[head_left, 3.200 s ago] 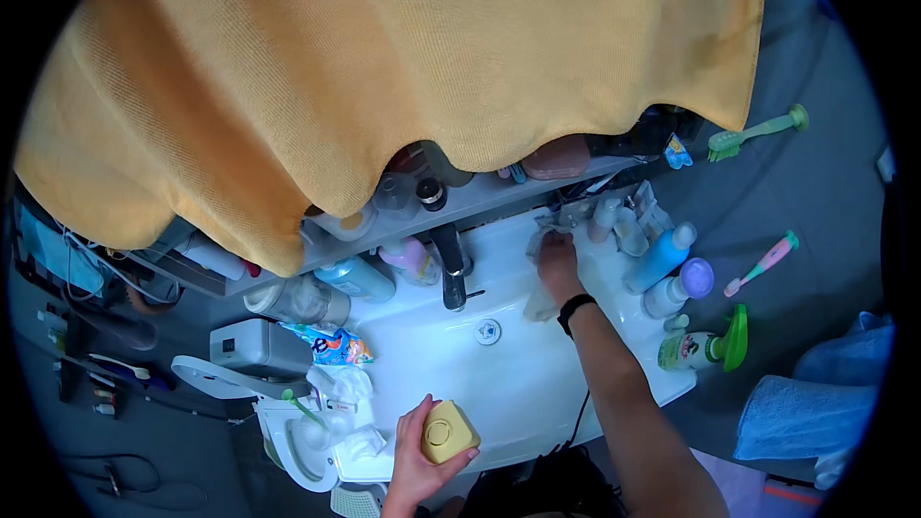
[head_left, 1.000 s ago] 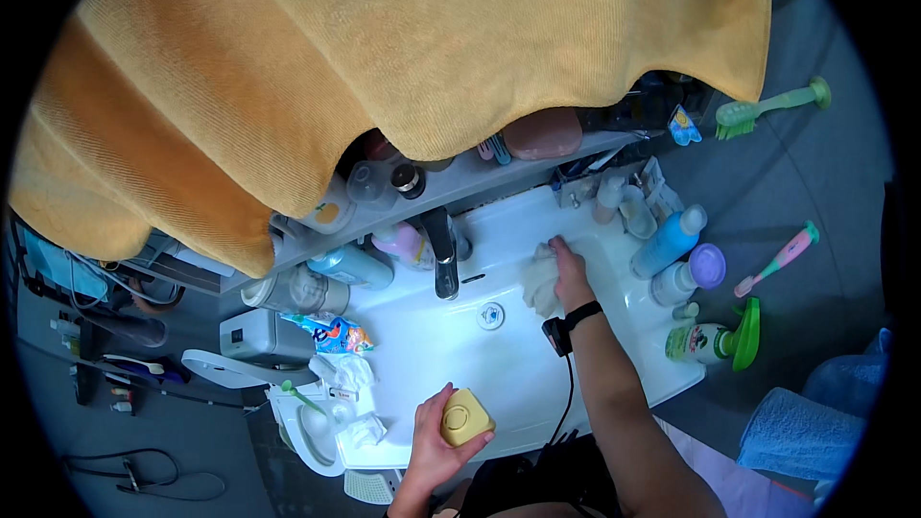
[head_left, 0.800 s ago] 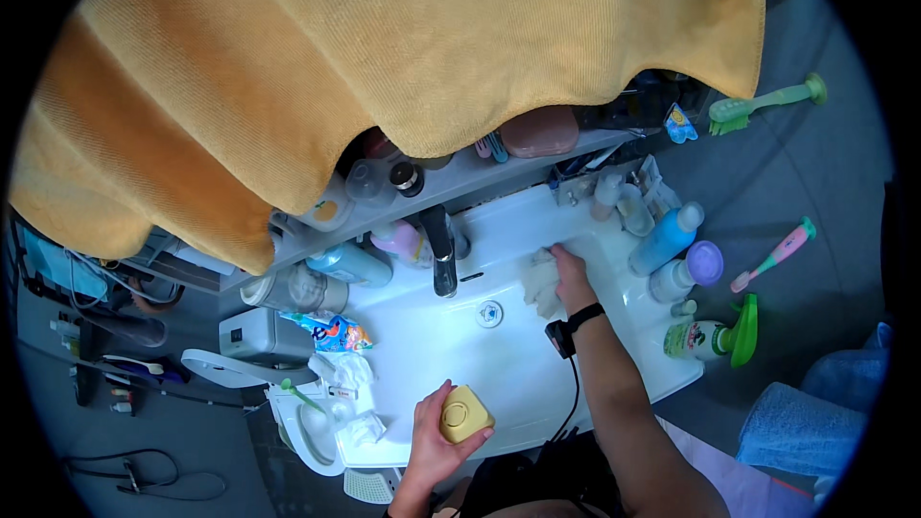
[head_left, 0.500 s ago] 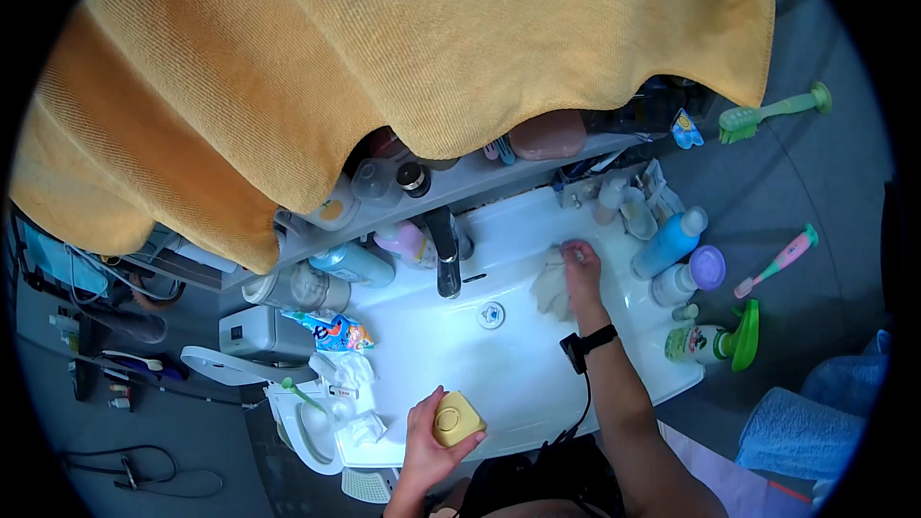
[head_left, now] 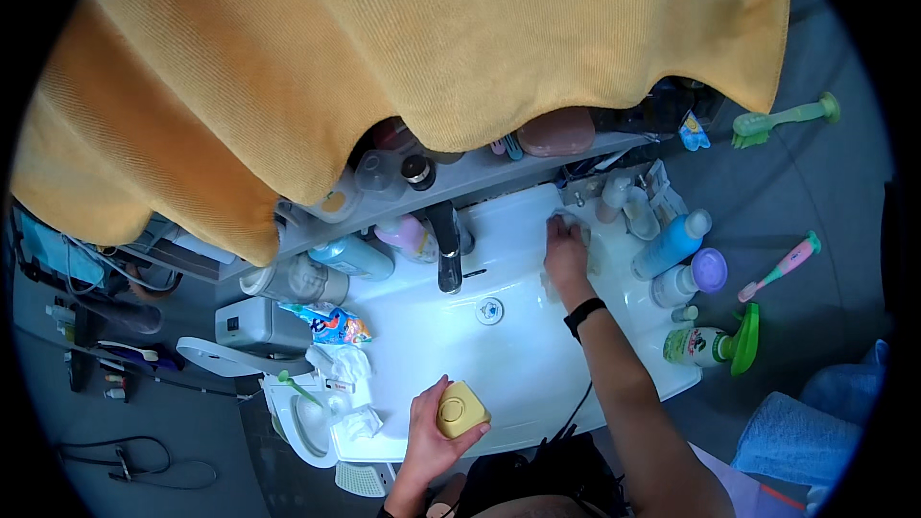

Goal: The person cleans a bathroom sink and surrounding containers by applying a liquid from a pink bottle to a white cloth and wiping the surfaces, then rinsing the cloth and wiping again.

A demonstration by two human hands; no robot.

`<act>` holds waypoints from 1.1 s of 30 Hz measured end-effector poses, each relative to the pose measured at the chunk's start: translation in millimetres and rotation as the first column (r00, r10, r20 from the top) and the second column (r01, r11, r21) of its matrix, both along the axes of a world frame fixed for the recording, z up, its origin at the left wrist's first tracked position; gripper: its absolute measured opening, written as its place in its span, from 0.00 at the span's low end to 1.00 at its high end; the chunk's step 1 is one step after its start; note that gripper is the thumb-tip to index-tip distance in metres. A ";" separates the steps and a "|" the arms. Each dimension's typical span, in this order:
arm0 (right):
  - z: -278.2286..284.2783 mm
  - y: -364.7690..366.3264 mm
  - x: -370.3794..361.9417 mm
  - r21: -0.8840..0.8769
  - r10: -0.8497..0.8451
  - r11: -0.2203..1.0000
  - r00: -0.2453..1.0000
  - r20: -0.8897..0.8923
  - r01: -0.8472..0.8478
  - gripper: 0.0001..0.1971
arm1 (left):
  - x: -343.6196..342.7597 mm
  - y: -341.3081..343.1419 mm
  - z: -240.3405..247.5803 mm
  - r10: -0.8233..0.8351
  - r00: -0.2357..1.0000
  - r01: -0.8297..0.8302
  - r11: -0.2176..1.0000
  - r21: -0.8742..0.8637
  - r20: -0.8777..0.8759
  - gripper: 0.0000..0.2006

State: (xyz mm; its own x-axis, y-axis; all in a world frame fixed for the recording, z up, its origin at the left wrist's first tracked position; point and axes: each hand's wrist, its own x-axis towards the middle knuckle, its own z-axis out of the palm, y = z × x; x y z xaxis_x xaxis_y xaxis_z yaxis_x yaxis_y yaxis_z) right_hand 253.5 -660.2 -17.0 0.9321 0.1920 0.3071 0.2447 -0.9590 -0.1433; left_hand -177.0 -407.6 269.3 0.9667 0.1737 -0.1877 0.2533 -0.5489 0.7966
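Near the front edge of the white sink [head_left: 422, 355], my left hand [head_left: 428, 436] grips a small yellow container [head_left: 462, 410], square with rounded corners and a ring on its face. My right hand [head_left: 567, 251] reaches to the back right of the basin. Its fingers are closed over a thin pale cloth [head_left: 574, 220], pressed on the sink's surface; the hand hides much of it. A dark band circles my right wrist. The black faucet [head_left: 447, 245] and the drain plug [head_left: 489, 311] lie between the two hands.
Along the right rim stand a blue bottle [head_left: 672, 242], a purple-capped bottle [head_left: 693, 278] and a green-trigger spray bottle [head_left: 712, 343]. A colourful packet [head_left: 338, 324] and crumpled white tissue lie left. A yellow towel [head_left: 432, 38] hangs over the shelf behind.
My right hand has moved slightly back and left over the cloth, covering more of it. My left hand keeps the yellow container in nearly the same place.
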 end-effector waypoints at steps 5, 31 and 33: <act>4.1 13.4 -7.5 -0.140 0.022 0.990 0.999 0.048 -0.015 0.25 | -11.5 8.1 20.4 -0.007 1.000 0.005 0.999 0.054 0.025 0.64; 28.6 -4.8 2.4 -0.184 0.045 0.981 0.997 -0.056 -0.055 0.30 | -53.2 -7.4 28.8 0.050 0.998 -0.052 0.997 0.063 0.032 0.64; 23.7 -8.8 12.3 -0.122 0.015 0.992 0.979 -0.201 -0.040 0.33 | -51.1 -7.7 28.4 0.050 0.998 -0.052 0.996 0.075 0.028 0.64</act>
